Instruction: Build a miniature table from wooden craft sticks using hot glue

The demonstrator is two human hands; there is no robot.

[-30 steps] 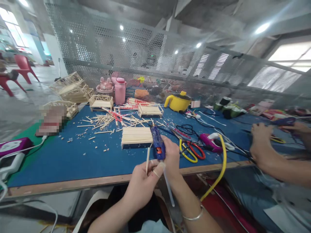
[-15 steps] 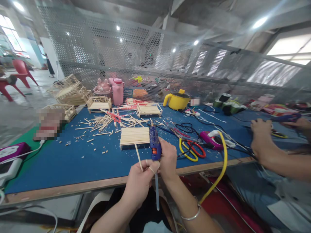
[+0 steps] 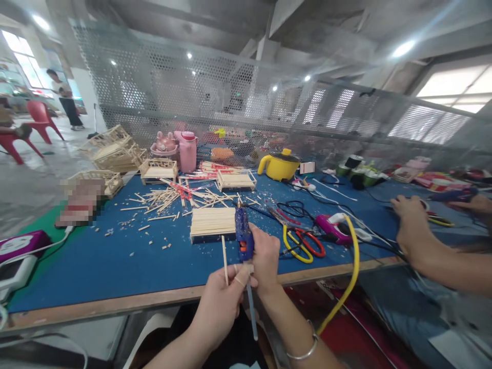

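A blue tabletop (image 3: pixel 154 271) spreads before the person, a yellow pot (image 3: pixel 282 166) toward its far side. Nearer lies a panel of pale slats (image 3: pixel 213 221). In front of it the right hand (image 3: pixel 265 253) wraps a blue glue gun (image 3: pixel 243 230), a translucent glue stick (image 3: pixel 252 312) trailing behind; the left hand (image 3: pixel 225 294), close beside, pinches a thin wooden stick (image 3: pixel 225 259) pointing toward the panel.

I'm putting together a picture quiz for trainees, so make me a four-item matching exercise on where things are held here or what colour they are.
1. Glue gun
2. Pot
3. Thin wooden stick
4. Jug

A. Pink
B. In the left hand
C. In the right hand
D. Yellow

Pairs: 1-C, 2-D, 3-B, 4-A
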